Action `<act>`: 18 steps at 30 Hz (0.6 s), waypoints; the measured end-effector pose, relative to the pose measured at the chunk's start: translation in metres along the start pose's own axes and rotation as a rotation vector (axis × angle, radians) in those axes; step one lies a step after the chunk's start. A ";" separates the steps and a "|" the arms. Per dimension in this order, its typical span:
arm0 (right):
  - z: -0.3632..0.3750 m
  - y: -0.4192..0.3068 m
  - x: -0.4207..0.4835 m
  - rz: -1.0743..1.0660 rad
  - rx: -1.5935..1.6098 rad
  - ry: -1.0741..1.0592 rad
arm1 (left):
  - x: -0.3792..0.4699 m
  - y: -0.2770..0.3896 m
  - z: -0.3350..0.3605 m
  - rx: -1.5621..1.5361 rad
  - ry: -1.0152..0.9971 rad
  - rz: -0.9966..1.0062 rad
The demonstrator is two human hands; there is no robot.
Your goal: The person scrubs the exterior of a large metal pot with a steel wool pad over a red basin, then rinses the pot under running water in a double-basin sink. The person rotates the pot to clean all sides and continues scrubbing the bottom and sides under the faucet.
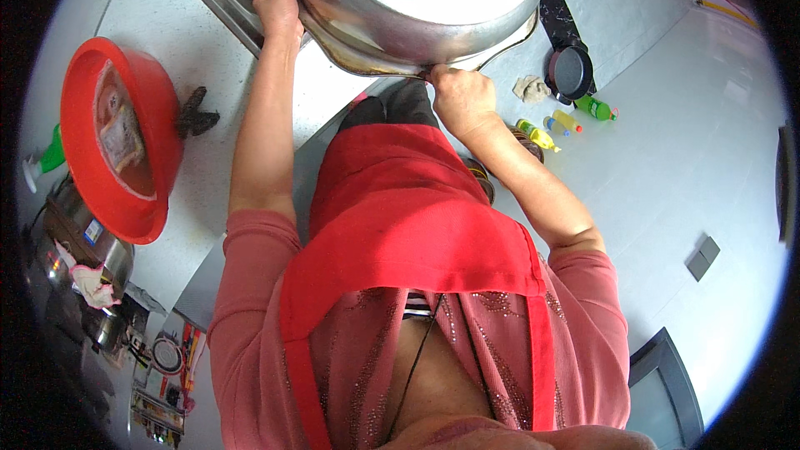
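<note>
A large stainless-steel pot or basin is tilted at the top of the view, with its rounded outer side and bright base showing. My left hand grips its rim or handle on the left, over the edge of a steel sink. Low on the right, my right hand is closed on the lower rim edge. The inside of the vessel is hidden. A red plastic basin with murky liquid and a cloth-like item in it stands on the light countertop to the left.
Dark gloves or rags lie beside the red basin. Past my right arm are a black frying pan, a crumpled cloth, a green bottle and a yellow bottle. A steel appliance stands at the lower left.
</note>
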State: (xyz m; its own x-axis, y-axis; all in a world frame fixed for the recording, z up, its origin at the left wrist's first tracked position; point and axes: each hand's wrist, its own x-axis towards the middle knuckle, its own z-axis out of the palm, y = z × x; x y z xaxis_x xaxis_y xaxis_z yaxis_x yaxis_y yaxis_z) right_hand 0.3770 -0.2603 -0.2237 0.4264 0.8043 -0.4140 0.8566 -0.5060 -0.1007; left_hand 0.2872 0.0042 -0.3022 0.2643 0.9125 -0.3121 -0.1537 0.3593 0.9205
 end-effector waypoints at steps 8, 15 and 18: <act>-0.001 0.000 -0.003 -0.092 -0.004 0.053 | -0.009 0.008 0.006 -0.052 0.000 -0.004; -0.007 0.030 -0.016 -0.095 -0.009 0.032 | -0.007 0.014 0.004 -0.044 -0.053 -0.116; -0.001 0.000 -0.001 -0.190 -0.082 0.046 | 0.000 0.007 0.000 -0.024 -0.025 -0.073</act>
State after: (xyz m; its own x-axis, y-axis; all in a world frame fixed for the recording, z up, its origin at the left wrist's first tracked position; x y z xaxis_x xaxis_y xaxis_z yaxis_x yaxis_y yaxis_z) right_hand 0.3769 -0.2610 -0.2225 0.2662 0.8973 -0.3521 0.9429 -0.3183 -0.0982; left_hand 0.2862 0.0067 -0.2956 0.2995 0.8787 -0.3717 -0.1559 0.4294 0.8895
